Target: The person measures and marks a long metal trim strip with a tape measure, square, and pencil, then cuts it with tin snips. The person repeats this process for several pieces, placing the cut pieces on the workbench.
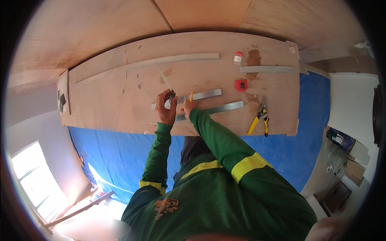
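My left hand point(165, 106) has its fingers closed on a small dark object point(172, 94) at the lower end of a thin pale strip point(165, 80); what the object is, I cannot make out. My right hand point(189, 107), just right of it, is closed on a yellow pencil-like stick point(191, 96). Both hands are over a short silver metal strip point(207, 93), and a second silver strip point(229, 107) lies nearer me, partly under my right hand. Yellow-and-black snips point(259, 118) lie to the right, below a red tape measure point(241, 85).
The plywood table point(104, 104) bears a long pale strip point(185, 58), a shorter strip point(269, 69) and a red-and-white container point(238, 57). Wood panels point(205, 16) rise behind. Blue sheeting point(305, 108) covers the floor. A window point(32, 172) is lower left; assorted materials point(341, 160) lie at right.
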The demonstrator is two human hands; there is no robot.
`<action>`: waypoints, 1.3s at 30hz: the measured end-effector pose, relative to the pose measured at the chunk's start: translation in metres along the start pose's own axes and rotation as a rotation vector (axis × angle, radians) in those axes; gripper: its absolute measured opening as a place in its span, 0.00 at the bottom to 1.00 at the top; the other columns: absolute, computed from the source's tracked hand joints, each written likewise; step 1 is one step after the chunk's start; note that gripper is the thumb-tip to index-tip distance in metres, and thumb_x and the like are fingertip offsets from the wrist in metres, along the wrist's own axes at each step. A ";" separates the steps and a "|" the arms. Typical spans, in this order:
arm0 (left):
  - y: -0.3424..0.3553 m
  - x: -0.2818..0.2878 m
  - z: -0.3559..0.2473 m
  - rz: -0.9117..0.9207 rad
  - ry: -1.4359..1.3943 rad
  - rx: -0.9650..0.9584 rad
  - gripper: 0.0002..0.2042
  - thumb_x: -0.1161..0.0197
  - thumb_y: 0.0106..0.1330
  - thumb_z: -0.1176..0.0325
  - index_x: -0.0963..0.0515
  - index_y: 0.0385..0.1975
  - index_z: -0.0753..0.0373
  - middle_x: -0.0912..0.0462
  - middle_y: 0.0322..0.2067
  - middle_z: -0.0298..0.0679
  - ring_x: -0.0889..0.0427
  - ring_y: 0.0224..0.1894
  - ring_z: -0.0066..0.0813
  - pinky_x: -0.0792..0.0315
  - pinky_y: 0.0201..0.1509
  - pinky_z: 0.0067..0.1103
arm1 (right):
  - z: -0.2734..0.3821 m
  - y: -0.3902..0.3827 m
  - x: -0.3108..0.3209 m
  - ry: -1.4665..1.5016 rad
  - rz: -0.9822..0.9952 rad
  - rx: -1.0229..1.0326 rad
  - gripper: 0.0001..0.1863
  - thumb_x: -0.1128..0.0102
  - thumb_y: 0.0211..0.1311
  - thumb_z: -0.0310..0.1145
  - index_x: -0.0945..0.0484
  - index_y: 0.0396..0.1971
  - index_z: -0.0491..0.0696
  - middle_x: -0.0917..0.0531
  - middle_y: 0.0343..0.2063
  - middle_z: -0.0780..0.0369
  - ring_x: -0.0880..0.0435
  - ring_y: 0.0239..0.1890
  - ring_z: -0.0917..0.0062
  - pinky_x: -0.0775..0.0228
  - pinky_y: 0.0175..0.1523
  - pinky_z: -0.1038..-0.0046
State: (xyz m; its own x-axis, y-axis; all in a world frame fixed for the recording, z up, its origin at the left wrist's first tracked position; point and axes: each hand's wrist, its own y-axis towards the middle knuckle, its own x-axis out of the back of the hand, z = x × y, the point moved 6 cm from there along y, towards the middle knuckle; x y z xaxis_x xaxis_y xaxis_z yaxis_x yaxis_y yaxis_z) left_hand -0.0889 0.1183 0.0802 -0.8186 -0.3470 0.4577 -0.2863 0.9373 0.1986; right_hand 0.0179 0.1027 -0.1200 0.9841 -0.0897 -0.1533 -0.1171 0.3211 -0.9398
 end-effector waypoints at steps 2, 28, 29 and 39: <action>-0.006 -0.010 0.004 0.073 0.014 0.028 0.21 0.26 0.67 0.75 0.20 0.60 0.64 0.14 0.51 0.46 0.12 0.52 0.41 0.17 0.58 0.33 | -0.001 -0.010 0.024 -0.100 0.042 0.064 0.18 0.36 0.76 0.44 0.21 0.50 0.44 0.13 0.29 0.61 0.20 0.19 0.77 0.31 0.25 0.69; -0.039 -0.189 0.023 0.564 0.391 -0.467 0.13 0.25 0.57 0.70 0.14 0.43 0.60 0.16 0.45 0.43 0.18 0.54 0.50 0.20 0.58 0.41 | 0.048 -0.095 0.259 -0.559 -0.320 0.812 0.21 0.47 0.75 0.33 0.19 0.60 0.39 0.13 0.40 0.44 0.12 0.39 0.49 0.20 0.49 0.56; -0.038 -0.191 0.027 0.592 0.423 -0.426 0.13 0.26 0.57 0.70 0.14 0.43 0.60 0.16 0.44 0.43 0.18 0.54 0.50 0.20 0.58 0.41 | 0.059 -0.106 0.250 -0.604 -0.309 0.840 0.21 0.47 0.74 0.33 0.19 0.61 0.40 0.13 0.42 0.43 0.13 0.42 0.47 0.21 0.52 0.54; -0.040 -0.189 0.024 0.561 0.408 -0.425 0.12 0.29 0.58 0.70 0.13 0.43 0.61 0.15 0.55 0.39 0.19 0.56 0.47 0.21 0.62 0.39 | 0.104 -0.128 0.180 -1.067 -0.263 0.939 0.21 0.44 0.72 0.30 0.19 0.62 0.42 0.11 0.42 0.41 0.12 0.47 0.44 0.20 0.55 0.46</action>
State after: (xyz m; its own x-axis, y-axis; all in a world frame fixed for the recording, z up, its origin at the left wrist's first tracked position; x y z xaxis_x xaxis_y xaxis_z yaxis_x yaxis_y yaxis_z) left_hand 0.0653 0.1471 -0.0350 -0.5146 0.1094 0.8504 0.3932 0.9115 0.1207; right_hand 0.2238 0.1433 0.0040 0.6409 0.3561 0.6800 -0.2040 0.9330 -0.2963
